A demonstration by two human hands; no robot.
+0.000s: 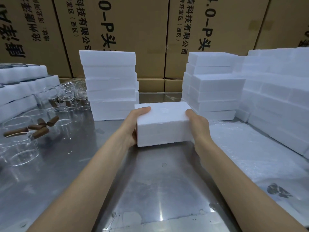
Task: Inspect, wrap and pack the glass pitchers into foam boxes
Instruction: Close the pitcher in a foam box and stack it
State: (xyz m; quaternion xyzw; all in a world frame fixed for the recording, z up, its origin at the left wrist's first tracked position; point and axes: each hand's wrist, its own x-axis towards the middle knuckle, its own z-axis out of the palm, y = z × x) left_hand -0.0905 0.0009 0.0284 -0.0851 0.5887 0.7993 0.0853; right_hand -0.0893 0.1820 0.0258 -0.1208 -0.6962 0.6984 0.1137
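Note:
A closed white foam box (163, 124) is held above the middle of the steel table (150, 181), between both hands. My left hand (135, 122) grips its left end, with the thumb curled over the top edge. On the box's right end my right hand (196, 121) grips likewise. Several clear glass pitchers (21, 144) with brown wooden handles (40, 131) stand at the left of the table. What is inside the box is hidden.
Two stacks of foam boxes stand behind the held box, one at the left (110, 84) and one at the right (212, 86). More foam pieces are piled at the far right (275, 97) and far left (18, 87). Bubble wrap sheets (250, 156) lie at the right. Cardboard cartons (133, 30) wall off the back.

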